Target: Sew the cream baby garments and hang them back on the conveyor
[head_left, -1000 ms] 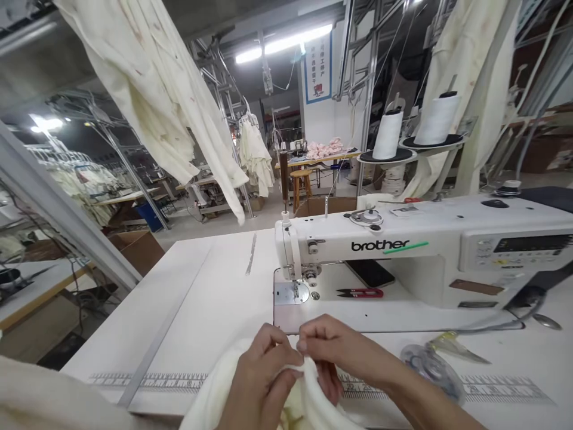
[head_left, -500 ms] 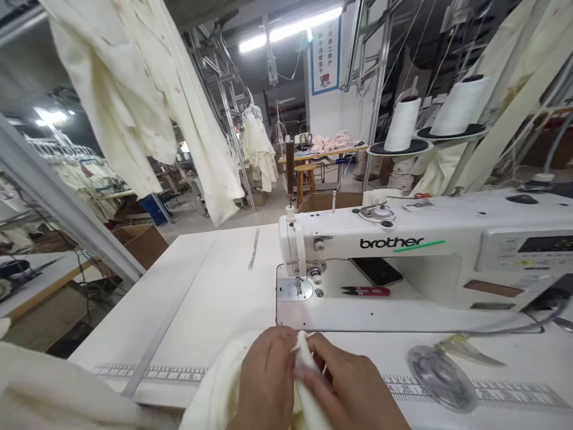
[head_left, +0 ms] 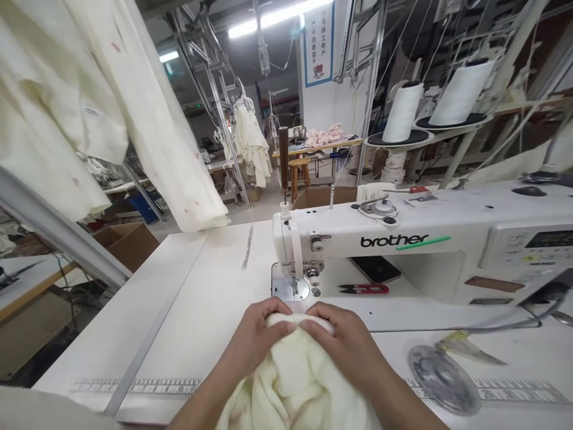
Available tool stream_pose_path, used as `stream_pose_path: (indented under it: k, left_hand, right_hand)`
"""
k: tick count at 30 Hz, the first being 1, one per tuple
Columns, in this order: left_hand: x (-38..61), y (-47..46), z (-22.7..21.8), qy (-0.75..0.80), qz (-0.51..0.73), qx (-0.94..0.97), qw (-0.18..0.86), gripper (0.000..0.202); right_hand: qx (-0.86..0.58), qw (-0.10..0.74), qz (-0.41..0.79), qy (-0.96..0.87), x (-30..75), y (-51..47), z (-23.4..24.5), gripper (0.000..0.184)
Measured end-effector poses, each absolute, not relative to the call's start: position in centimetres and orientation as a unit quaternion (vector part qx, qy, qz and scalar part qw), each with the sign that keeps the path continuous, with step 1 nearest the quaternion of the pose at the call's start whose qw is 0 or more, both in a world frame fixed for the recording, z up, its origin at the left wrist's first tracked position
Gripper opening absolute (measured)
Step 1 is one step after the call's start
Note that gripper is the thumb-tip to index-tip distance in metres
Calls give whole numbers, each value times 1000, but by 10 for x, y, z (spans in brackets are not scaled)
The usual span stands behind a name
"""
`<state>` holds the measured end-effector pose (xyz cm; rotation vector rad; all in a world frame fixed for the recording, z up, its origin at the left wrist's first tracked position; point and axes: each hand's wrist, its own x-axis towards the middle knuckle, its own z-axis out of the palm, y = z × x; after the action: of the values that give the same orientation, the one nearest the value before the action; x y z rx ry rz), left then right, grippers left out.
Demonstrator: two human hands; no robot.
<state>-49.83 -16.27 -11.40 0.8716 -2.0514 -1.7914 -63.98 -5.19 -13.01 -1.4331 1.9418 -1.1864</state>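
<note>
Cream fabric (head_left: 299,373) hangs bunched in front of me, its upper edge pinched between both hands. My left hand (head_left: 264,328) grips that edge from the left, thumb on the near side and fingers behind. From the right, my right hand (head_left: 338,331) holds the same edge likewise, the two thumb tips almost meeting. Just beyond the hands are the presser foot and needle plate (head_left: 290,289) of a white sewing machine (head_left: 394,230). The fabric's edge is near the machine bed, apart from the needle.
Red-handled thread snips (head_left: 364,288) and a black phone (head_left: 376,270) lie under the machine arm. A clear round disc (head_left: 443,379) rests at right on the table (head_left: 215,304). Cream garments (head_left: 165,131) hang at upper left. Thread cones (head_left: 403,113) stand at upper right.
My hands have moved forward and up, closer to the needle plate. They have turned the fabric so its edge runs across between the thumbs, and the cloth now hangs spread below.
</note>
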Motion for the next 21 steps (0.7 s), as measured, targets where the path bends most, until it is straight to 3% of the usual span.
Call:
stream_pose_path:
  k: [5, 12, 21]
  left_hand:
    - [-526, -198, -145, -676, -664, 302, 102, 27]
    - [-552, -217, -174, -844, -375, 366, 113, 18]
    - [-566, -216, -169, -836, -334, 428, 79, 18]
  right_hand:
    - [-473, 185, -333, 795, -657, -84, -145, 17]
    - [-447, 154, -221, 853, -676, -118, -171, 10]
    - [-433, 110, -201, 872, -679, -125, -176, 10]
